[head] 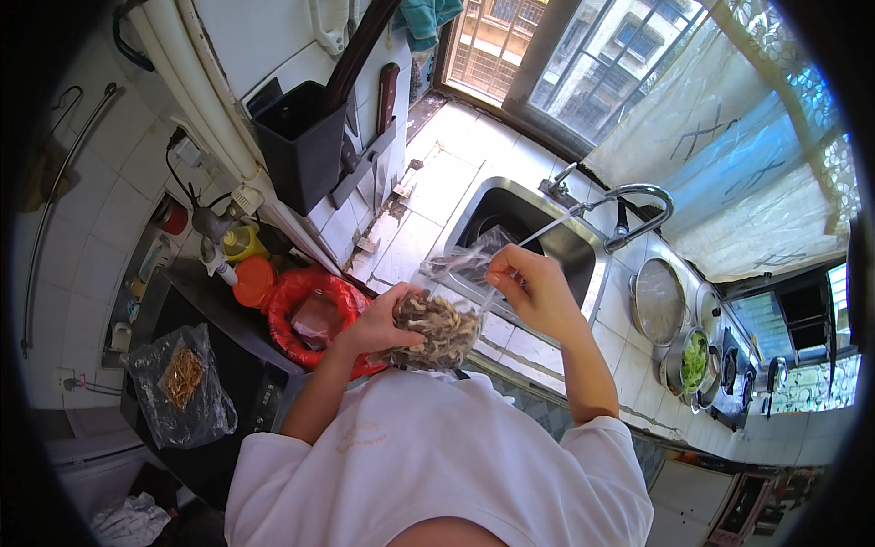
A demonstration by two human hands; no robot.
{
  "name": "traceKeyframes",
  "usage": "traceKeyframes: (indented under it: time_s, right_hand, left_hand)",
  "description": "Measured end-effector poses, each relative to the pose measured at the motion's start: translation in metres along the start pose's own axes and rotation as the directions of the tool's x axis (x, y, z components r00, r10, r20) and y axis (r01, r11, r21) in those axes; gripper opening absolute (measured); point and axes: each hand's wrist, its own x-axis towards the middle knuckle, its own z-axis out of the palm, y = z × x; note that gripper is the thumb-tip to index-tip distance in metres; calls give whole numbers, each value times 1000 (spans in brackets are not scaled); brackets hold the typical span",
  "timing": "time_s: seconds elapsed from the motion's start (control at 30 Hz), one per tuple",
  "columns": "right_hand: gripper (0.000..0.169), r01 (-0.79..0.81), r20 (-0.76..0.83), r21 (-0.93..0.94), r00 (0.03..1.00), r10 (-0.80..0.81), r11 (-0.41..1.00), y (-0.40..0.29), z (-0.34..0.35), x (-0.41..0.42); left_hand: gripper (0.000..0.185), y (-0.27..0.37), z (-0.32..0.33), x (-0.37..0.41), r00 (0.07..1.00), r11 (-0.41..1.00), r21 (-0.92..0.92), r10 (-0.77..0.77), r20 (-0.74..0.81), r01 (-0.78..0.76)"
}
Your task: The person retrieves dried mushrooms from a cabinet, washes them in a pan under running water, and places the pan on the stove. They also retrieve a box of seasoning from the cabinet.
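A clear plastic bag of dried, brownish strips, perhaps mushrooms [437, 325], is in front of my chest. My left hand [383, 321] grips its full lower part from the side, thumb across the front. With fingertips pinched together, my right hand [530, 284] holds the bag's upper edge on the other side. The bag's loose top [472, 253] spreads toward the steel sink [595, 256]. Whether its mouth is open I cannot tell. Behind the hands, water runs from the curved faucet [642, 191] into the sink, where a dark vessel is partly visible.
A red-lined bin [280, 328] stands left of my left hand. Another plastic bag with thin brown strips [181, 376] lies on a black surface. Knives hang in a wall rack [366, 164]. Along the right counter are a lidded pot [660, 301] and a pot of green leaves [694, 362].
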Motion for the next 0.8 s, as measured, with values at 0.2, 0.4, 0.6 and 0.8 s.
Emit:
traceKeyframes:
  time_s: [0.2,0.4,0.6,0.8]
  right_hand:
    - [11,-138,170,427,983,71,893,-8,0,-14]
    - [10,-157,115,529,987,113,834,-23,-4,-15]
    - [10,-98,9,667,992,123,739,-44,-14,-22]
    - [18,-52,-106,708,978,180,704,-28,-28,-51]
  left_hand:
    - [75,2,-12,8,990,989,-103,-99,104,110]
    - [86,-64,-38,8,984,970,-241,-82,-156,43]
    - [85,-119,25,46,995,851,-520,98,30,-68]
    - [62,-54,28,53,973,567,-808,227,-33,-159]
